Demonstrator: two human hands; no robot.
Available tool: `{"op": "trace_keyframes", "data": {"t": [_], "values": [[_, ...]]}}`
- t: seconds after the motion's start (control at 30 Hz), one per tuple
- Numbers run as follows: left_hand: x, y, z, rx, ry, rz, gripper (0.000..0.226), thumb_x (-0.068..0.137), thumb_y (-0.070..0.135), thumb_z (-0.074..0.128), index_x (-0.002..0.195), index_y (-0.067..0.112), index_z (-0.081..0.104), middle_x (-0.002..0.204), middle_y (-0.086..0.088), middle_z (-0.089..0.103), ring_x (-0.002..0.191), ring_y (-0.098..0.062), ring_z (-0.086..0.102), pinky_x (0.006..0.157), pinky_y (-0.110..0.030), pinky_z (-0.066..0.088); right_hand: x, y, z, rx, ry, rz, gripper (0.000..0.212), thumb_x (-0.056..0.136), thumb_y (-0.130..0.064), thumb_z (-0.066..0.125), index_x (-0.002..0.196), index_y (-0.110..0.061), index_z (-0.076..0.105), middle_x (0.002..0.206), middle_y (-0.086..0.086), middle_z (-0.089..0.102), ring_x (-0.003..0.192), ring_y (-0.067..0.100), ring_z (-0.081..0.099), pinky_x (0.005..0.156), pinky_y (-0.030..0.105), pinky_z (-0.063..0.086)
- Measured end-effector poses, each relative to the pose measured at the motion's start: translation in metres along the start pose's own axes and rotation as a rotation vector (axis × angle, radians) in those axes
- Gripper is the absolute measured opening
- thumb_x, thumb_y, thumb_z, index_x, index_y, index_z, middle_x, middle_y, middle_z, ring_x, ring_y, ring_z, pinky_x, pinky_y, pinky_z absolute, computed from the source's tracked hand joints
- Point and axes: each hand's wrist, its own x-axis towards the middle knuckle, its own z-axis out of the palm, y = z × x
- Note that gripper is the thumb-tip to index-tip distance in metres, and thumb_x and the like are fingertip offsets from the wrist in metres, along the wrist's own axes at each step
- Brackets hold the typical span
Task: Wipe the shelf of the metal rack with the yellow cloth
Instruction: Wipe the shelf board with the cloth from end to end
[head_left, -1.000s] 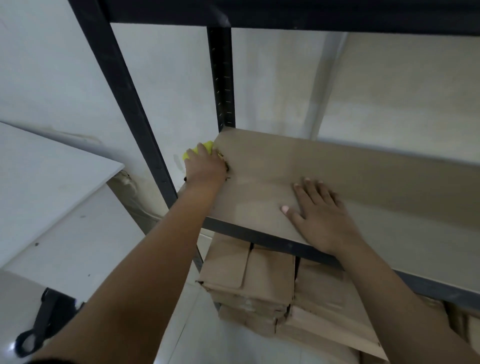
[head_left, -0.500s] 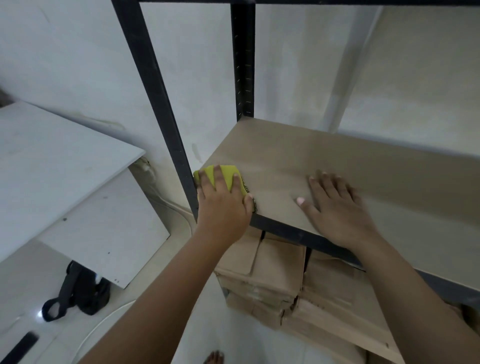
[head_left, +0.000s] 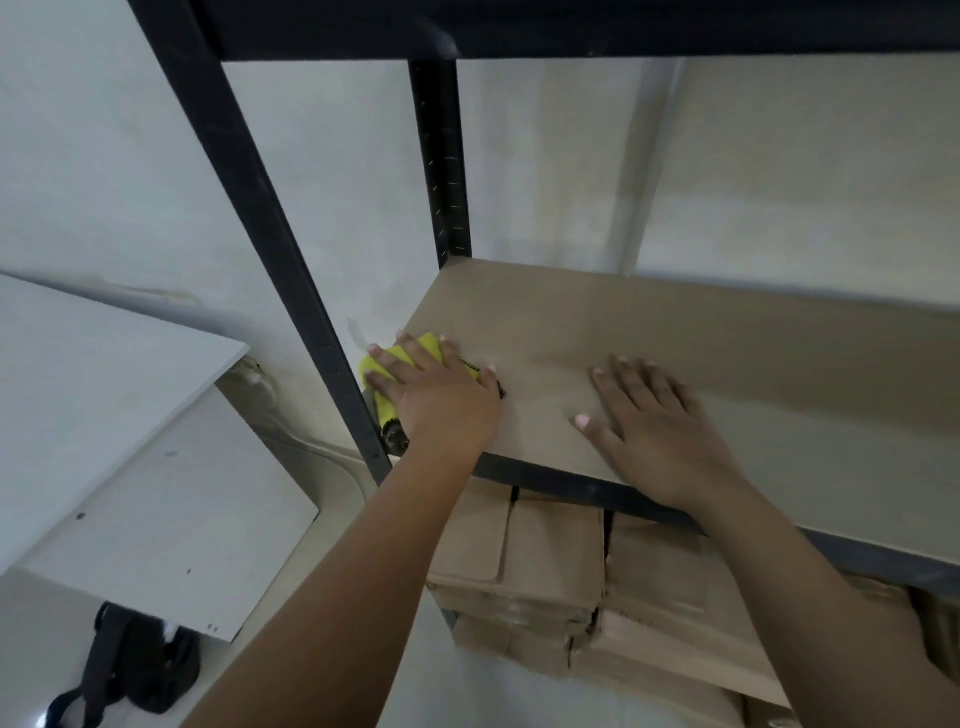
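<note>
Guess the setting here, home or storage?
Probably a storage room or stockroom. A black metal rack with a bare board shelf stands against a plain wall, flattened cardboard boxes are stacked under it, and loose white panels lean nearby.

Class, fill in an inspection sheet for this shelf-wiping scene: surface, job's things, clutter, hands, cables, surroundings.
Surface: brown shelf board, bare apart from hands and cloth.
Job's things: yellow cloth at the shelf's left front corner.
Clutter: cardboard boxes stacked below; black bag on floor.
Hands: left hand presses the cloth; right hand flat on the board.
Cables: white cable along the wall.
Surroundings: black rack post, white panel.
</note>
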Motion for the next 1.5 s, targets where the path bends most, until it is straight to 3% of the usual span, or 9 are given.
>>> {"op": "trace_keyframes", "data": {"t": [0.27, 0.73, 0.83, 0.9, 0.97, 1.07, 1.2, 1.27, 1.5], "values": [[0.065, -0.004, -0.001, 0.005, 0.058, 0.3, 0.064, 0.092, 0.058, 0.016, 0.148, 0.027, 0.009, 0.156, -0.017, 0.006, 0.138, -0.052, -0.002, 0.111, -0.062, 0.008, 0.002, -0.001, 0.004, -0.007, 0.021, 0.014, 0.083, 0.073, -0.075, -0.009, 0.145, -0.035, -0.004, 0.158, -0.006, -0.007, 0.146, 0.02, -0.007, 0.119, 0.04, 0.001], [0.2, 0.067, -0.004, -0.015, 0.076, 0.809, 0.072, 0.091, 0.059, 0.013, 0.149, 0.017, 0.011, 0.156, -0.006, 0.018, 0.144, -0.03, 0.012, 0.117, -0.045, 0.014, 0.001, -0.006, -0.002, 0.057, 0.031, 0.047, 0.085, 0.069, -0.072, -0.011, 0.145, -0.035, -0.005, 0.157, -0.008, -0.012, 0.145, 0.016, -0.012, 0.119, 0.037, -0.004], [0.213, 0.078, -0.009, -0.017, 0.039, 0.801, 0.061, 0.095, 0.053, 0.02, 0.144, 0.019, 0.033, 0.144, -0.008, 0.042, 0.128, -0.031, 0.041, 0.106, -0.042, 0.033, 0.001, -0.007, -0.004, 0.064, 0.042, 0.042, 0.083, 0.071, -0.071, -0.008, 0.145, -0.035, -0.004, 0.157, -0.008, -0.011, 0.145, 0.016, -0.014, 0.118, 0.036, -0.004], [0.217, 0.087, -0.014, -0.014, 0.04, 0.732, 0.054, 0.096, 0.05, 0.021, 0.116, 0.018, 0.06, 0.11, -0.011, 0.062, 0.095, -0.028, 0.057, 0.082, -0.038, 0.043, -0.001, -0.007, -0.005, 0.074, 0.053, 0.039, 0.081, 0.074, -0.071, -0.003, 0.146, -0.034, -0.001, 0.157, -0.008, -0.01, 0.145, 0.015, -0.013, 0.118, 0.036, -0.005], [0.218, 0.096, -0.017, -0.059, 0.087, 0.628, 0.057, 0.097, 0.047, 0.023, 0.084, 0.01, 0.064, 0.083, -0.01, 0.063, 0.071, -0.024, 0.052, 0.069, -0.035, 0.041, -0.001, -0.007, -0.006, 0.099, 0.058, 0.045, 0.08, 0.074, -0.071, -0.001, 0.145, -0.035, 0.002, 0.158, -0.008, -0.008, 0.145, 0.015, -0.012, 0.117, 0.035, -0.006], [0.211, 0.101, -0.016, -0.085, 0.151, 0.555, 0.061, 0.097, 0.05, 0.023, 0.077, 0.009, 0.063, 0.077, -0.01, 0.061, 0.069, -0.025, 0.053, 0.067, -0.034, 0.041, 0.0, -0.006, -0.006, 0.118, 0.069, 0.055, 0.077, 0.076, -0.072, 0.004, 0.145, -0.037, 0.006, 0.158, -0.01, -0.002, 0.145, 0.013, -0.008, 0.118, 0.034, -0.004], [0.188, 0.093, -0.016, -0.091, 0.132, 0.609, 0.059, 0.1, 0.046, 0.021, 0.108, 0.007, 0.064, 0.111, -0.016, 0.063, 0.101, -0.034, 0.055, 0.083, -0.039, 0.043, -0.002, -0.004, -0.005, 0.116, 0.077, 0.062, 0.065, 0.087, -0.067, 0.022, 0.144, -0.038, 0.01, 0.158, -0.011, 0.003, 0.145, 0.012, -0.002, 0.118, 0.033, 0.0], [0.167, 0.087, -0.02, 0.054, 0.148, 0.672, 0.046, 0.103, 0.033, 0.021, 0.133, 0.009, 0.047, 0.143, -0.017, 0.04, 0.128, -0.037, 0.036, 0.104, -0.046, 0.032, -0.002, -0.006, -0.005, 0.108, 0.083, 0.057, 0.063, 0.088, -0.066, 0.023, 0.144, -0.038, 0.011, 0.158, -0.011, 0.005, 0.145, 0.012, -0.001, 0.118, 0.033, 0.001], [0.096, 0.072, 0.0, 0.037, 0.044, 0.778, 0.054, 0.099, 0.039, 0.028, 0.144, 0.008, 0.028, 0.153, -0.014, 0.022, 0.134, -0.048, 0.019, 0.11, -0.051, 0.023, -0.002, -0.006, -0.005, 0.106, 0.084, 0.057, 0.061, 0.089, -0.063, 0.026, 0.143, -0.037, 0.018, 0.157, -0.009, 0.011, 0.145, 0.013, 0.005, 0.118, 0.034, 0.005]]}}
